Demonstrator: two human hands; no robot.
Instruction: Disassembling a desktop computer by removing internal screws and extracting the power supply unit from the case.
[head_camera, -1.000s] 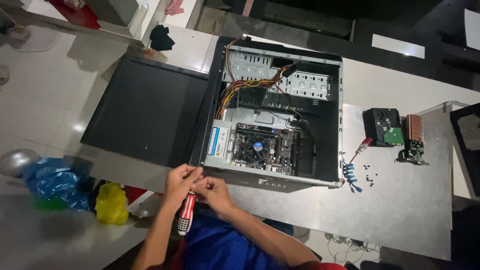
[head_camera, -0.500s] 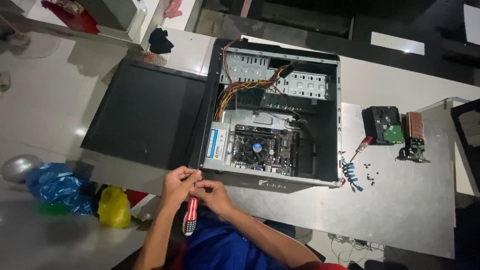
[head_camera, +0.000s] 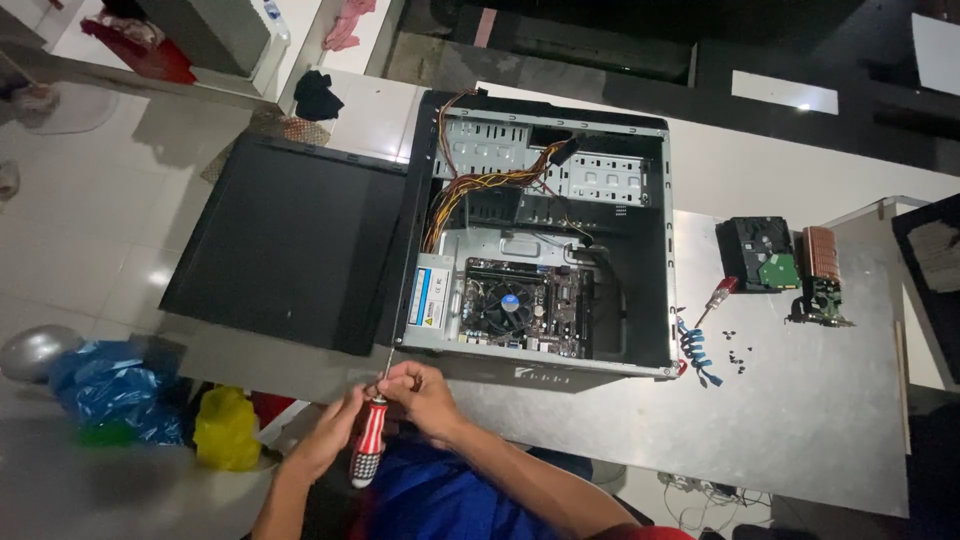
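An open black computer case (head_camera: 655, 240) lies on its side on the grey table (head_camera: 800, 420), showing the motherboard (head_camera: 525, 305) with its cooler fan and a bundle of yellow and red cables. My left hand (head_camera: 332, 432) grips a screwdriver (head_camera: 368, 450) with a red and white striped handle, just off the table's near edge. My right hand (head_camera: 425, 395) pinches the screwdriver's shaft near the tip, its fingers closed around it. Both hands are close in front of the case's near left corner.
The case's black side panel (head_camera: 285, 240) lies flat to the left. A hard drive (head_camera: 757, 252), a small card (head_camera: 822, 285), a blue coiled cable (head_camera: 697, 350), a second red-handled screwdriver (head_camera: 715, 298) and several loose screws (head_camera: 738, 352) lie to the right. Blue and yellow bags (head_camera: 150, 395) sit on the floor.
Both hands with the screwdriver stay in front of the case's corner; the fingers shift slightly on the shaft. The camera view moved a little.
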